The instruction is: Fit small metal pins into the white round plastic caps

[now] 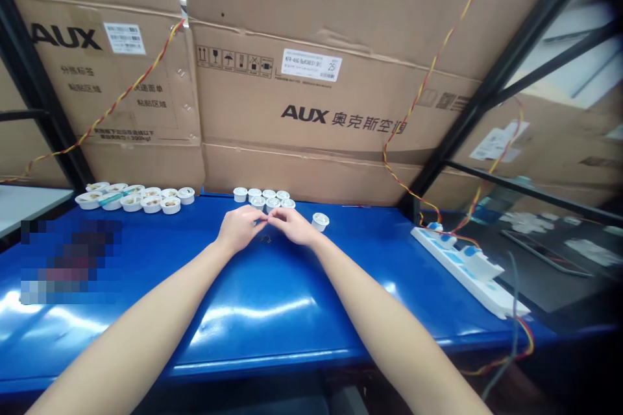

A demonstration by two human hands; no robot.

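Note:
My left hand [242, 228] and my right hand [291, 225] meet over the blue table [272, 311], fingertips pinched together. Whatever sits between the fingers is too small to make out. Just below them, a few small dark bits [265, 239] lie on the table. Behind my fingers stands a group of small white cups [268, 194], partly hidden by my hands. A single white cup [320, 222] stands by itself right beside my right hand, with something inside that I cannot identify.
At the back left, several white cups [131, 203] with small contents stand in rows. A white power strip [467, 269] with plugs lies along the right edge. Large cardboard boxes [311, 104] wall off the back. Twisted red-yellow wires [418, 91] hang down. A pixelated patch covers something at left.

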